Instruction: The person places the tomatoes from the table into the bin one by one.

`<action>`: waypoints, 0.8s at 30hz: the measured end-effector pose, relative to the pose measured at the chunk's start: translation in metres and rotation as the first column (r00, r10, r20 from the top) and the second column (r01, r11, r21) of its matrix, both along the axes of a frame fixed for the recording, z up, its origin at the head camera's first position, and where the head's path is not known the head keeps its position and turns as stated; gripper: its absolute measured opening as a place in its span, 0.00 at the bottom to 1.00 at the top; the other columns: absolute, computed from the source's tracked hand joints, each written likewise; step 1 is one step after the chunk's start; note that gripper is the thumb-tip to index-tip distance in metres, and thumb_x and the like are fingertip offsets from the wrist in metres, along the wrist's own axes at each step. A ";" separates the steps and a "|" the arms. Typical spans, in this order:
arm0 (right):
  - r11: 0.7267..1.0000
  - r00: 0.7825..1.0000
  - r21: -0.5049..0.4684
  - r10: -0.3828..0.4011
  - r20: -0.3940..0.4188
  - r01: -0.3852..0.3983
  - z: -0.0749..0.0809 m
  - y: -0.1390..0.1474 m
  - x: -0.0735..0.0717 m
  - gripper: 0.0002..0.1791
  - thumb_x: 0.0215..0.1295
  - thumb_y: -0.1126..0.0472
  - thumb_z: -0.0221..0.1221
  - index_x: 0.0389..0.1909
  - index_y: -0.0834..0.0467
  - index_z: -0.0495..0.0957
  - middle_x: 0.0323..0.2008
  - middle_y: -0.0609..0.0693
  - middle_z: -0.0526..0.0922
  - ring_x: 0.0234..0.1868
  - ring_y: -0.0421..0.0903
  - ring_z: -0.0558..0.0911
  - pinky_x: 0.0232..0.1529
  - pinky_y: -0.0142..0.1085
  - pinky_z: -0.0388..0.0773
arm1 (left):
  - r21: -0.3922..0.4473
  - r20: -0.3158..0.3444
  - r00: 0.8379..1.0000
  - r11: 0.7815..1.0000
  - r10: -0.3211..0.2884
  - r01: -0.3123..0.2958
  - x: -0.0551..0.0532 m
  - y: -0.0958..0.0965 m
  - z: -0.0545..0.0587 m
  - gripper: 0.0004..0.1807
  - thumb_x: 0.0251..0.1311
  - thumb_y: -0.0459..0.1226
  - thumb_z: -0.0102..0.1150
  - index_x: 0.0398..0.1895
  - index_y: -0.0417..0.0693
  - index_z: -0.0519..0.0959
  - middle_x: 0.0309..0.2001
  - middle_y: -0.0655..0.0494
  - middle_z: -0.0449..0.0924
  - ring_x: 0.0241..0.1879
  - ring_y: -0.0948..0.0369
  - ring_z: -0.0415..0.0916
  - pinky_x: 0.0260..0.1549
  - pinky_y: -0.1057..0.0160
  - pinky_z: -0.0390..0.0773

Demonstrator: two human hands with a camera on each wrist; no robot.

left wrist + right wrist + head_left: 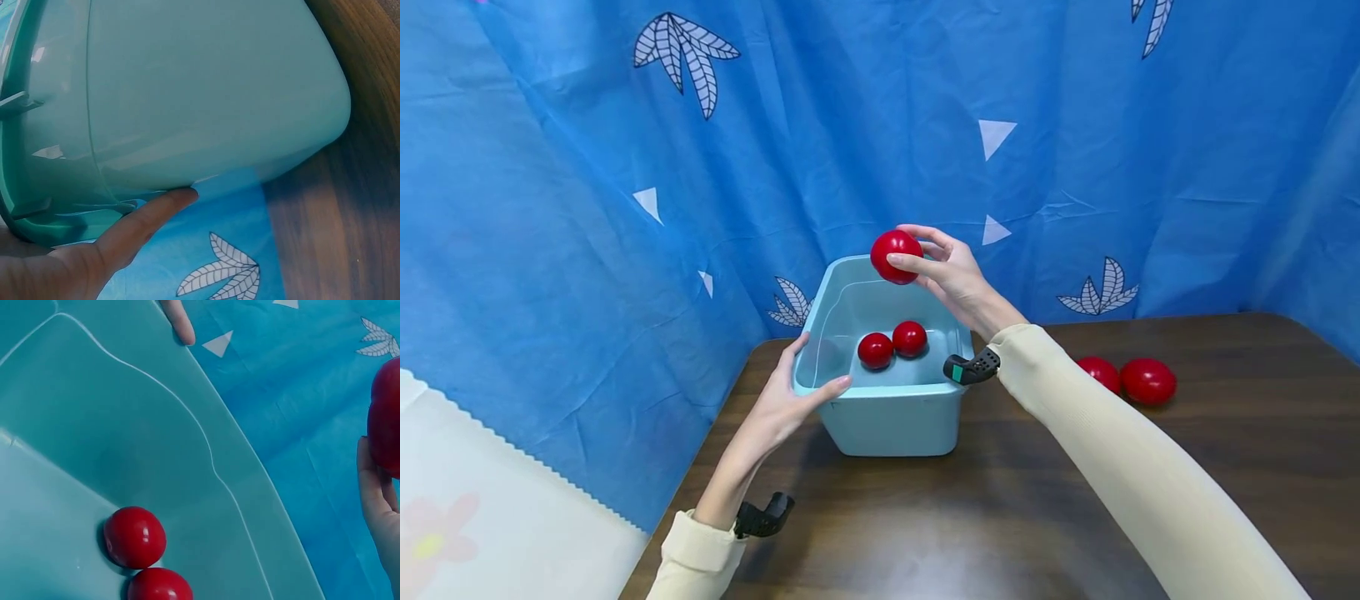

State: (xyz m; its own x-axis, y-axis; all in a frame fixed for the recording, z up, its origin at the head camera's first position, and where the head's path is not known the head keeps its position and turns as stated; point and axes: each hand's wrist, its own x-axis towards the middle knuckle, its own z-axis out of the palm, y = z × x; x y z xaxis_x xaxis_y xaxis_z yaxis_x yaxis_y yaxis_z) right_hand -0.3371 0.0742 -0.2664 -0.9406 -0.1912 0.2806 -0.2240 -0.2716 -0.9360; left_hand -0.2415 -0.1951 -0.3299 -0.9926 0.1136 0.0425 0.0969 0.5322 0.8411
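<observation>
A light blue plastic bin (pixel 891 421) stands on the table, two glossy red tomatoes (pixel 876 351) side by side on its floor. My left hand (pixel 786 400) holds the bin's near left corner, thumb along the front rim and fingers at the left side. In the left wrist view, one finger (pixel 153 219) lies against the bin's outer wall. Above the bin's far rim, my right hand (pixel 951 271) grips another red tomato (pixel 895 254) between thumb and fingers. That held tomato (pixel 386 419) shows at the right edge of the right wrist view, its surface slightly lobed.
Two more red tomatoes (pixel 1147 382) lie on the dark wood table (pixel 1247 433) to the right, one partly behind my right sleeve. A blue patterned curtain (pixel 880 125) hangs close behind the bin. White cloth (pixel 497 500) with a flower print shows at the lower left.
</observation>
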 end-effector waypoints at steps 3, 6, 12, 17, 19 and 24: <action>1.000 1.000 -0.011 -0.001 0.014 0.001 -0.002 0.000 -0.002 0.32 0.70 0.67 0.66 0.74 0.56 0.70 0.68 0.56 0.72 0.69 0.54 0.72 0.66 0.46 0.78 | 0.002 0.010 1.000 1.000 0.009 -0.009 0.001 0.001 0.000 0.58 0.61 0.55 0.70 0.85 0.54 0.43 0.82 0.43 0.50 0.76 0.39 0.55 0.66 0.32 0.69; 1.000 1.000 -0.007 -0.007 0.022 0.007 -0.003 -0.001 -0.002 0.32 0.69 0.66 0.66 0.74 0.56 0.70 0.69 0.56 0.72 0.69 0.54 0.71 0.66 0.46 0.78 | 0.004 0.013 1.000 1.000 0.007 -0.007 0.001 0.001 0.001 0.58 0.61 0.55 0.70 0.85 0.54 0.43 0.82 0.43 0.49 0.76 0.39 0.55 0.66 0.32 0.69; 1.000 0.997 0.000 0.011 0.071 -0.012 -0.004 -0.002 -0.003 0.33 0.70 0.66 0.66 0.74 0.56 0.70 0.69 0.56 0.72 0.69 0.53 0.71 0.66 0.47 0.77 | 0.006 0.013 1.000 1.000 0.013 -0.014 0.002 0.002 0.000 0.59 0.61 0.55 0.71 0.85 0.55 0.43 0.81 0.44 0.50 0.76 0.40 0.56 0.66 0.33 0.71; 0.999 0.995 0.014 0.038 0.093 -0.040 -0.005 -0.003 -0.001 0.33 0.69 0.67 0.66 0.74 0.56 0.70 0.69 0.56 0.71 0.69 0.54 0.70 0.67 0.48 0.77 | 0.007 0.009 1.000 1.000 0.014 -0.014 0.003 0.002 -0.001 0.59 0.60 0.56 0.71 0.85 0.55 0.44 0.81 0.44 0.50 0.75 0.39 0.57 0.64 0.34 0.72; 0.999 0.995 0.018 0.032 0.094 -0.034 -0.005 -0.003 0.000 0.34 0.69 0.67 0.67 0.74 0.56 0.70 0.69 0.55 0.72 0.69 0.53 0.71 0.68 0.47 0.76 | 0.007 0.009 1.000 1.000 0.014 -0.014 0.002 0.002 0.000 0.59 0.60 0.56 0.71 0.85 0.55 0.44 0.81 0.44 0.51 0.75 0.40 0.57 0.64 0.34 0.73; 0.999 0.996 0.004 0.042 0.083 -0.042 -0.004 -0.003 0.002 0.33 0.70 0.69 0.65 0.75 0.59 0.69 0.69 0.58 0.73 0.68 0.57 0.75 0.70 0.49 0.74 | 0.000 0.011 1.000 1.000 0.019 -0.019 0.002 0.002 0.001 0.59 0.60 0.56 0.71 0.85 0.54 0.44 0.81 0.43 0.50 0.75 0.40 0.56 0.65 0.33 0.71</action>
State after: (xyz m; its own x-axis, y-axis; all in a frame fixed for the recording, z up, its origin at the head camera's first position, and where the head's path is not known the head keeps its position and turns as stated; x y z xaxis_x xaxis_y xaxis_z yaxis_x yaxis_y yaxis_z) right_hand -0.3353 0.0712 -0.2706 -0.9516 -0.2324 0.2013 -0.1345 -0.2739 -0.9523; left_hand -0.2394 -0.1933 -0.3290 -0.9950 0.0946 0.0316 0.0775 0.5341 0.8418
